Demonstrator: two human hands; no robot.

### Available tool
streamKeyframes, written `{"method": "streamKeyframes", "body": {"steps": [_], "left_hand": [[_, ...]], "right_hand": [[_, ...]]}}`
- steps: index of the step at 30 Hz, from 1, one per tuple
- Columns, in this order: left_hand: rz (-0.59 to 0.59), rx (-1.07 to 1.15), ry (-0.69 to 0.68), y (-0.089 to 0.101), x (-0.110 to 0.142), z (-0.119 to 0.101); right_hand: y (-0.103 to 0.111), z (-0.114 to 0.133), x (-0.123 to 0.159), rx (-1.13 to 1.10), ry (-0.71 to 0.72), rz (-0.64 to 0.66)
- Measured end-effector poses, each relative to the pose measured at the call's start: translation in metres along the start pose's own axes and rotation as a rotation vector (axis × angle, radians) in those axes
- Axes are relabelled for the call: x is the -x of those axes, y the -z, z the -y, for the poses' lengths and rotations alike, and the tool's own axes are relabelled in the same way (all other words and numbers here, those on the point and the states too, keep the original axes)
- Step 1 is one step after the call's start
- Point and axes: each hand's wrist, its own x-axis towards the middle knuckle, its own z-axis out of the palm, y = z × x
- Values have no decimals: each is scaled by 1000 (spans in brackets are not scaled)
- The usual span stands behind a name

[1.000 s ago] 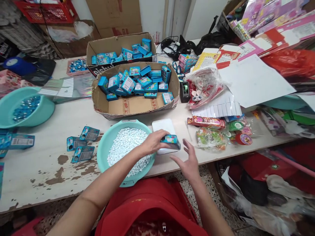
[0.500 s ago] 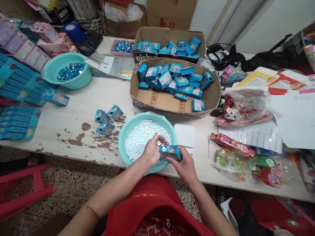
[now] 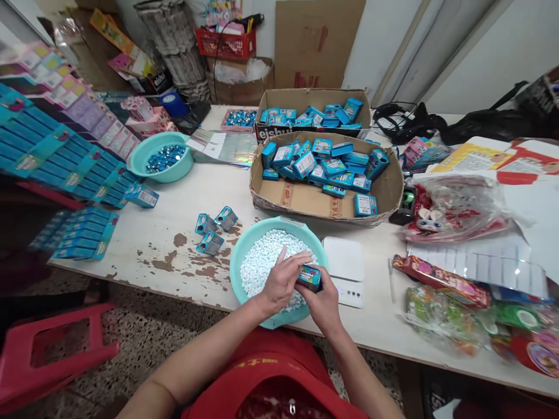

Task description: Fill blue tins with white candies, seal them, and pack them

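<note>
My right hand [image 3: 322,299] grips a small blue candy box [image 3: 309,276] above the teal basin [image 3: 236,273]. Against the near-left end of that box rests my left hand [image 3: 283,280], its fingers stretched out and its thumb raised. Whether any candies lie under the left palm is hidden. Below both hands, the basin is filled with small white candies [image 3: 266,256]. Three upright blue boxes with round holes in them, among them one box [image 3: 209,243], stand to the basin's left.
A cardboard carton [image 3: 283,209] of blue boxes sits behind the basin, with a second carton [image 3: 314,96] behind it. A white scale [image 3: 344,259] lies at the basin's right. Further left is another teal basin [image 3: 186,169] with shiny blue pieces. Bagged toys [image 3: 449,209] crowd the right side.
My left hand, which held a few white candies in its cupped palm at the box, has turned and now covers the box's end. The view has tilted up and shifted left.
</note>
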Motion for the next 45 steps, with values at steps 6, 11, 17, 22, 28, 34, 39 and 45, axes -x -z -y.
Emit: {"method": "streamKeyframes", "body": {"steps": [6,11,17,22,28,34,39,45], "left_hand": [[-62,283,123,17,-9,-20],[-99,288,121,31,-13,-27],[-279,-9,159,64,-3,22],[-217,-350,146,107,34,38],[-664,-499,71,240,97,51],[-505,-220,442,364,89,133],[-288,47,323,367,51,164],[-142,-14,265,365,48,166]], "right_hand": [[-20,4,-7,-118,3,-41],[-23,10,-9,-118,18,-10],[-25,25,-4,-172,-41,-141],[-65,47,-3,-103,-39,-75],[-157,60,26,-153,-83,31],[-271,18,43,-21,-211,-283],[-338,-21,4,74,-215,-646],[-364,-50,-49,27,-116,-721]]}}
